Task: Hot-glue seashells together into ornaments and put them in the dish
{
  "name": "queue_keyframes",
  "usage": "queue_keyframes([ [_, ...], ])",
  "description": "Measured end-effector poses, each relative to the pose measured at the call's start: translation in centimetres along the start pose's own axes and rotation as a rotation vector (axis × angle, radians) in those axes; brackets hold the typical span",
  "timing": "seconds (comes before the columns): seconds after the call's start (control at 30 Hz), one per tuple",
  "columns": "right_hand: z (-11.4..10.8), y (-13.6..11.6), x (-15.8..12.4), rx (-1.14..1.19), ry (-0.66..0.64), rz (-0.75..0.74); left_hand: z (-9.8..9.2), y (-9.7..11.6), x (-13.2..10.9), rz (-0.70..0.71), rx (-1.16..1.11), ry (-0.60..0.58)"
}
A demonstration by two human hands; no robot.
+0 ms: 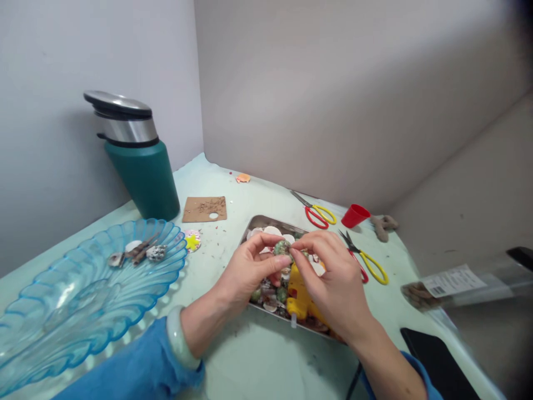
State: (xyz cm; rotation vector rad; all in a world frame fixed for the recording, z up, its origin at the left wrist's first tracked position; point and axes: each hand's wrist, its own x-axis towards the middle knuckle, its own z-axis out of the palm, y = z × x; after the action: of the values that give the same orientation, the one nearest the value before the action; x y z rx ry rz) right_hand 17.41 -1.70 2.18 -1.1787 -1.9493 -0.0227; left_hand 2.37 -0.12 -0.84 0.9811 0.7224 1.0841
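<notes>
left hand (245,273) + right hand (335,280): both pinching small mottled green shell (282,248) | location: just above rectangular metal tray (259,220) of mixed shells | risk: slight hold, could slip into pile; yellow glue gun (300,298) beneath, nozzle contact possible

A single view, from a camera worn on the person's head, looks forward and down across the desk (250,355) toward the wall corner beyond the metal tray (260,221). It sits close. The tray lies just below frame centre, and the left hand (245,272) and right hand (337,283) show from the bottom edge, their fingers (270,265) meeting on a green shell (282,247) above the tray.
</notes>
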Motion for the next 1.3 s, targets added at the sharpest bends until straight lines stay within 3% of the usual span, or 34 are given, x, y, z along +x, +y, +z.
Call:
queue_keyframes([
  [0.63,-0.04,-0.07,-0.10,-0.111,-0.002,-0.057,-0.10,-0.15,0.01,0.002,0.039,0.008],
  [1.0,-0.42,-0.02,0.07,0.028,0.009,0.053,-0.08,0.25,-0.06,-0.049,-0.131,-0.008],
  [1.3,-0.72,-0.03,0.15,0.142,-0.172,0.085,-0.35,0.09,-0.06,-0.033,-0.189,-0.059],
])
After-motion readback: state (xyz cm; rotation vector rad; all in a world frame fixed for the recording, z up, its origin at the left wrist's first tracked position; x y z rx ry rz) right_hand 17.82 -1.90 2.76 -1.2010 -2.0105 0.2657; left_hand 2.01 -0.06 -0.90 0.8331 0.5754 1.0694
